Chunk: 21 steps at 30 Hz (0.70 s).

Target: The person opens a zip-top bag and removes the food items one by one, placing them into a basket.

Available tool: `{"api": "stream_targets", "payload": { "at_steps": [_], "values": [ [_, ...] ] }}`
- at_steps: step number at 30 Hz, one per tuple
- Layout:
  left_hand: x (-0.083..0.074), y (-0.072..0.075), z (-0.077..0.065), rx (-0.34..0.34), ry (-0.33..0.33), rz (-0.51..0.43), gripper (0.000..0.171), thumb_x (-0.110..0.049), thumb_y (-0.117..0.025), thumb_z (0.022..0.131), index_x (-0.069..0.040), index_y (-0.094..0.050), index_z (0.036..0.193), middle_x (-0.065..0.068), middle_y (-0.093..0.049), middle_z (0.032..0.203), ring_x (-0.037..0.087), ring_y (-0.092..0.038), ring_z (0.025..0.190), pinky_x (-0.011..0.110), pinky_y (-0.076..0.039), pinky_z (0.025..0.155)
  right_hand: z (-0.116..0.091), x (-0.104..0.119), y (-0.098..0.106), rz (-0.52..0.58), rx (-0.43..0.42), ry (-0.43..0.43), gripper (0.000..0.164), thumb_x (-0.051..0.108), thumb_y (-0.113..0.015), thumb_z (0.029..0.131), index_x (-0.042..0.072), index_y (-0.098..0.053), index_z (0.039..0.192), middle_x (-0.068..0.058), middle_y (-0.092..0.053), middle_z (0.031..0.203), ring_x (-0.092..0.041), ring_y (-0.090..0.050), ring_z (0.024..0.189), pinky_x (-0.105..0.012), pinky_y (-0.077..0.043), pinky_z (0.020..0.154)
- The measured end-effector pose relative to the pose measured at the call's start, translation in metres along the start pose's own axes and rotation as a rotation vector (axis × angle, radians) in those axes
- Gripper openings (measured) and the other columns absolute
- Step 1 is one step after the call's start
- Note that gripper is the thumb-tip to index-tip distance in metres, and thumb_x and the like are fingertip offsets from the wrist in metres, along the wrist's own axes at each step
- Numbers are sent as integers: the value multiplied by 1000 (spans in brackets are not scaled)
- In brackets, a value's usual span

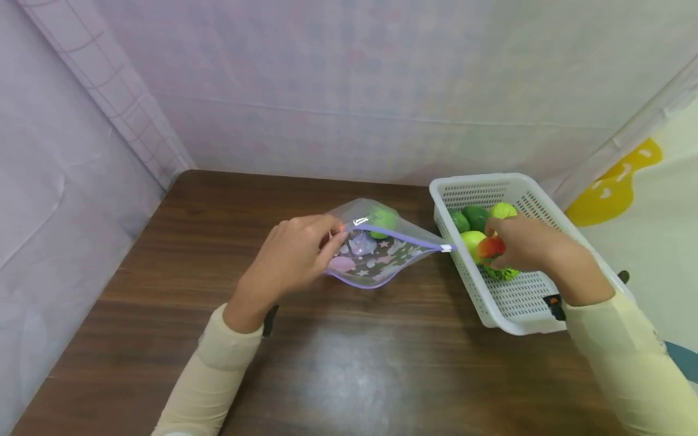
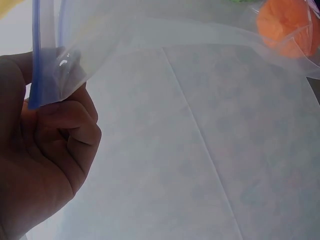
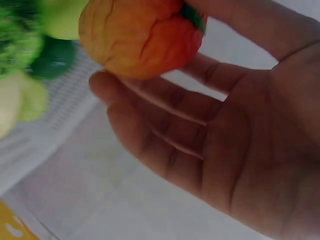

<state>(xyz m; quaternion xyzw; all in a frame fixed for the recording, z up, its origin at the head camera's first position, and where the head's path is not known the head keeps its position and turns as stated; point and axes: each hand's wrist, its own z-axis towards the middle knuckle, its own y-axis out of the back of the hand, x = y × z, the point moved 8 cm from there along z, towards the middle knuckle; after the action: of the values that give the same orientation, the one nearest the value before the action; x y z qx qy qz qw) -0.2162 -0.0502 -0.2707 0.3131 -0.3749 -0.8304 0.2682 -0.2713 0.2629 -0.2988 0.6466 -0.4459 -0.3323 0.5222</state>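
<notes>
My left hand (image 1: 289, 251) pinches the left edge of a clear zip bag (image 1: 394, 280) with a purple seal and printed stars. The bag's mouth gapes, and a white slider (image 1: 447, 248) sits at its right end. A round green item (image 1: 382, 223) shows through the plastic; the left wrist view also shows an orange ball-shaped item (image 2: 285, 27) in the bag. Over the basket, my right hand (image 1: 526, 242) holds a red-and-orange toy fruit (image 3: 142, 37) with a wrinkled skin and a green tip. Its thumb and fingers are around the fruit.
A white perforated basket (image 1: 493, 318) stands at the right, holding a yellow-green fruit (image 1: 472, 241), dark green pieces (image 1: 475, 217) and a leafy green piece (image 1: 504, 274). The brown wooden table (image 1: 327, 375) meets pale cloth (image 1: 338, 121) behind and at left.
</notes>
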Motion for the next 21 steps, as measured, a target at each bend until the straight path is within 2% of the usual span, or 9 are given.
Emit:
{"api": "stream_targets", "payload": {
  "at_steps": [4, 9, 15, 21],
  "values": [
    [0, 0, 1, -3, 2, 0, 16, -20, -62, 96, -7, -66, 87, 0, -59, 65, 12, -48, 53, 29, -41, 43, 6, -5, -19, -7, 79, 9, 50, 22, -88, 69, -1, -63, 106, -9, -66, 85, -23, -55, 72, -42, -50, 68],
    [0, 0, 1, 2, 5, -3, 16, -20, -63, 95, -6, -67, 88, 1, -59, 66, 13, -49, 54, 31, -42, 43, 12, -10, -33, -22, 133, -11, 52, 24, -87, 69, 0, -62, 109, -8, -62, 81, -23, -54, 72, -39, -48, 66],
    [0, 0, 1, 7, 3, 0, 14, -19, -63, 95, -7, -66, 89, 1, -59, 66, 12, -49, 54, 29, -41, 44, 17, -11, -42, -44, 177, -41, 49, 17, -85, 68, 2, -63, 109, -7, -60, 80, -23, -54, 71, -36, -47, 64],
    [0, 0, 1, 10, -1, -4, 15, -19, -63, 95, -6, -66, 89, 1, -59, 67, 13, -49, 54, 29, -42, 44, 23, -10, -51, -45, 224, -54, 48, 12, -84, 67, 2, -63, 110, -8, -62, 84, -24, -54, 75, -39, -50, 67]
  ]
}}
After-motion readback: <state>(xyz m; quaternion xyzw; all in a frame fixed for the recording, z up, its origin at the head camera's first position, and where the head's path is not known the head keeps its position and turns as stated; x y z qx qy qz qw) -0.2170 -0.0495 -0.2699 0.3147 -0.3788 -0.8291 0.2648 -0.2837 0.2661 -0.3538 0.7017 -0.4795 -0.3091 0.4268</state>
